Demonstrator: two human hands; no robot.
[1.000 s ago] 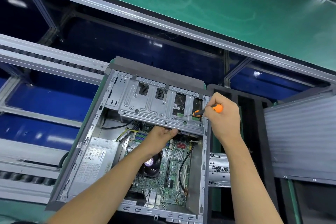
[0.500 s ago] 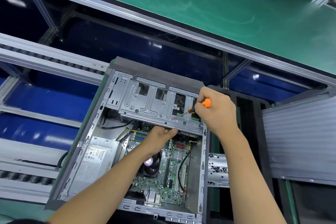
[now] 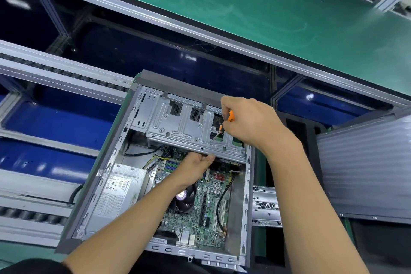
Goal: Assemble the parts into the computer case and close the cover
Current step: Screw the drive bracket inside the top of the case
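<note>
An open computer case (image 3: 104,176) lies on its side, with the motherboard (image 3: 206,207) and a silver power supply (image 3: 117,193) inside. A metal drive cage (image 3: 189,131) spans its upper part. My right hand (image 3: 251,122) grips a small orange-handled screwdriver (image 3: 230,115), its tip down on the cage plate near a screw hole. My left hand (image 3: 195,167) reaches under the cage's front edge, fingers curled around that lip.
A ribbed grey side panel (image 3: 364,167) lies to the right of the case. A metal tray with several small black screws (image 3: 265,204) sits between them. A black foam insert (image 3: 300,127) is behind my right hand. A green belt (image 3: 244,6) runs across the top.
My right hand has moved up and left over the cage, tilting the screwdriver more upright with its tip still on the plate. My left hand has stayed under the cage edge.
</note>
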